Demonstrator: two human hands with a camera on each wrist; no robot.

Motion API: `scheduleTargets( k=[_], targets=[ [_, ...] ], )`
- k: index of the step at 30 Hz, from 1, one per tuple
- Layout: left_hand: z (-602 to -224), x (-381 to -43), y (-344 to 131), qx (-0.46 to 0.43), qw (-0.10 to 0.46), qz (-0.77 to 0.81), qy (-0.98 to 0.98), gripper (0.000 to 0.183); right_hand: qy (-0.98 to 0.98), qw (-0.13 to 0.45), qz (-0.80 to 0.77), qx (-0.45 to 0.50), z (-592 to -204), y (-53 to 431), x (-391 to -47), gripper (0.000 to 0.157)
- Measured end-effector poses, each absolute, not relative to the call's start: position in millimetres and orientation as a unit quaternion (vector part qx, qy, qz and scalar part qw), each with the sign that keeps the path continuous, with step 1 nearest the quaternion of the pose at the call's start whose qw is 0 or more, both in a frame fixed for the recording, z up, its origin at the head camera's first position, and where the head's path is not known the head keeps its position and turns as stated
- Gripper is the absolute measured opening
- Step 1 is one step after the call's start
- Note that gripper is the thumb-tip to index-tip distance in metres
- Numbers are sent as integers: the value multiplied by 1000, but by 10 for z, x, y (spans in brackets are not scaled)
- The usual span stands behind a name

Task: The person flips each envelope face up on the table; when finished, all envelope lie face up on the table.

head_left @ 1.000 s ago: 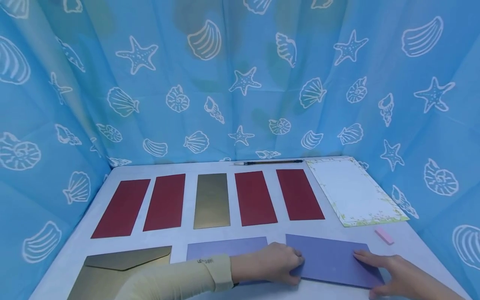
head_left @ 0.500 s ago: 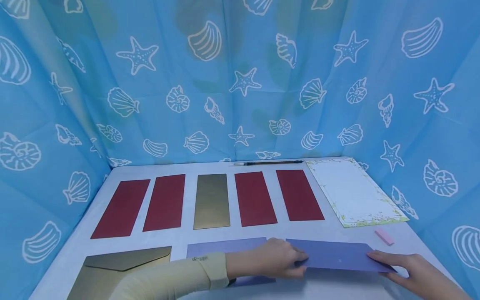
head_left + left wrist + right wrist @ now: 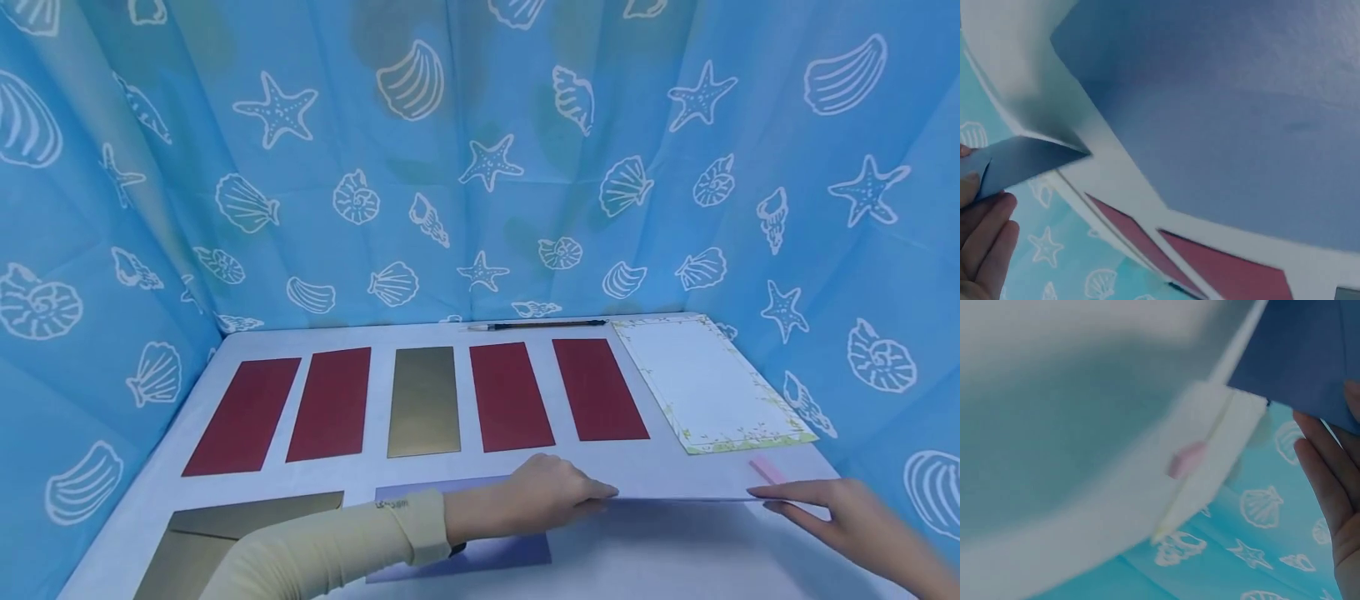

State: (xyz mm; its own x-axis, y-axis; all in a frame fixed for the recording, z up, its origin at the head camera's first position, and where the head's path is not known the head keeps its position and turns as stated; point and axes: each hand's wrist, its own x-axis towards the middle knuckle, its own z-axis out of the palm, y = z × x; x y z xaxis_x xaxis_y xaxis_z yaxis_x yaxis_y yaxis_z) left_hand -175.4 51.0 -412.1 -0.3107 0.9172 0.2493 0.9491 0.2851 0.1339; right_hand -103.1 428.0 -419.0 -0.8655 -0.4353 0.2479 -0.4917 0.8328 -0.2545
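Note:
A purple envelope (image 3: 682, 499) is raised off the table and seen almost edge-on in the head view. My left hand (image 3: 536, 497) pinches its left end, and my right hand (image 3: 843, 518) pinches its right end between thumb and fingers. In the left wrist view, the envelope (image 3: 1032, 159) slants out from the left fingers. The right wrist view shows a dark blue-looking part of the envelope (image 3: 1300, 356) beside the right hand (image 3: 1335, 481). A second purple envelope (image 3: 495, 553) lies flat under my left forearm, which partly hides it.
Red envelopes (image 3: 512, 396) and a narrow gold one (image 3: 423, 402) lie in a row. A larger gold envelope (image 3: 176, 550) is front left. At the back is a brush (image 3: 547, 325); to the right are bordered paper (image 3: 708, 383) and a pink eraser-like block (image 3: 767, 470).
Both hands have lifted the right purple envelope from the table and tilted it until it appears edge-on. The other purple envelope stays in place.

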Motion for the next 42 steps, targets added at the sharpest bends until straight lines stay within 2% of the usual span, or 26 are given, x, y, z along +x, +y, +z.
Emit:
scheduleTargets(
  k=[4,8,12,15,18,21,26,30,35,42],
  targets=[
    [-4060,-1752,505,-580,55,-169,-795,26,-945,50,191,259,-4051,4340,-1093,19],
    [-4003,-1767,499,-561,14,-225,-797,25,-940,-13,224,257,-3940,4365,-1135,12],
    [-4001,-1802,484,-528,-30,-262,-808,25,-922,-82,272,262,-3923,4350,-1178,11],
    [-4022,-1831,485,-514,-37,-266,-815,26,-907,-108,303,272,-3969,4345,-1211,12],
    [-4057,-1857,498,-503,-31,-255,-826,32,-909,-91,307,267,-4037,4323,-1231,12],
    [-4095,-1880,516,-490,-21,-234,-840,40,-924,-15,282,257,-4119,4273,-1234,19],
    [-4160,-1929,545,-480,3,-198,-854,46,-933,136,226,245,-4260,4167,-1219,40],
    [-4203,-1974,560,-475,10,-187,-860,48,-934,201,171,240,-4325,4105,-1239,54],
    [-4251,-2031,577,-465,8,-173,-868,49,-937,213,128,244,-4390,4069,-1292,59],
    [-4349,-2074,595,-456,-15,-162,-875,47,-947,144,144,247,-4457,4058,-1350,47]
  ],
)
